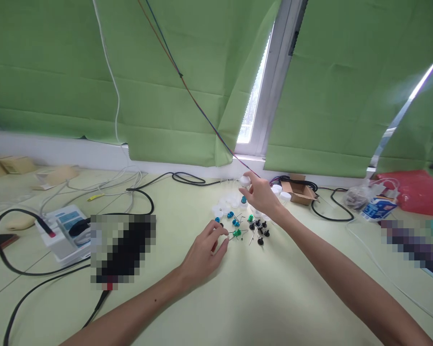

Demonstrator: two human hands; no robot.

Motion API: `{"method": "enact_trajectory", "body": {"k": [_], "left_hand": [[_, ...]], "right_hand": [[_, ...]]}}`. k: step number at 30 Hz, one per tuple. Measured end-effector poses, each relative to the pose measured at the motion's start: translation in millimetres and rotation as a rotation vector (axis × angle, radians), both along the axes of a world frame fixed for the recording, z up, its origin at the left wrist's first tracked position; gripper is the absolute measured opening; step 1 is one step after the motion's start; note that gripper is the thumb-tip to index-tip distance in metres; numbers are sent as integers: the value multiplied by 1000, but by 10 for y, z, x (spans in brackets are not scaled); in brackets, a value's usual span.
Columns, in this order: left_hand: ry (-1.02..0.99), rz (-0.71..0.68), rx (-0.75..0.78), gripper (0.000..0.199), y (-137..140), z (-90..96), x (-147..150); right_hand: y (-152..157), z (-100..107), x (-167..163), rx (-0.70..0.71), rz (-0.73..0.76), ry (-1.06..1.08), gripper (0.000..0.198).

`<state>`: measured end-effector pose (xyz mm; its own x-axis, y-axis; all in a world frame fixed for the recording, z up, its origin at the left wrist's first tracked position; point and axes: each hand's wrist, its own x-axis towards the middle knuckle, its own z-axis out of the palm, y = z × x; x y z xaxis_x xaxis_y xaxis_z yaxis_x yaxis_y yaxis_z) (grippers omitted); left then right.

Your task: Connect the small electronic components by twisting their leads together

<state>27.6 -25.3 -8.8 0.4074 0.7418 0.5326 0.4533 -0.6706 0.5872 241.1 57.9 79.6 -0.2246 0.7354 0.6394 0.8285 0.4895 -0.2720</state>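
My right hand reaches to the far side of the desk, its thumb and fingers around a small clear jar with a white cap. A teal piece shows just below the cap; whether it lies inside the jar I cannot tell. Nearer to me, my left hand rests on the desk with fingers loosely curled and the thumb slightly apart. Right beside its fingertips lies a green thumb-screw-like piece with a thin metal shaft. Blue pieces and several black-headed ones are scattered between and beside the hands.
White-capped jars and an open cardboard box stand behind my right hand. Cables run along the back. At left are a white power strip and a pixelated dark object; a red bag lies far right.
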Motion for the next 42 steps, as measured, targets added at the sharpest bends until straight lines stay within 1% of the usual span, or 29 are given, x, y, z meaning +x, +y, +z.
{"method": "enact_trajectory", "body": {"k": [6,13,20,26,42], "left_hand": [[26,-27,-7,13,-3,-19,1],[54,-27,-20,14,-2,-26,1],[66,-30,-10,14,5,-36,0],[79,-24,-10,14,3,-57,-7],[96,-35,-33,15,-8,-57,1]], "right_hand": [[98,-76,-71,-132,-64,-86,31],[100,-112,-103,-183,-142,-151,26],[142,-146,-69,-282,-216,-229,28],[167,-158,-57,-291,-259,-227,29],[163,-105,-55,-314,-335,-281,17]]}}
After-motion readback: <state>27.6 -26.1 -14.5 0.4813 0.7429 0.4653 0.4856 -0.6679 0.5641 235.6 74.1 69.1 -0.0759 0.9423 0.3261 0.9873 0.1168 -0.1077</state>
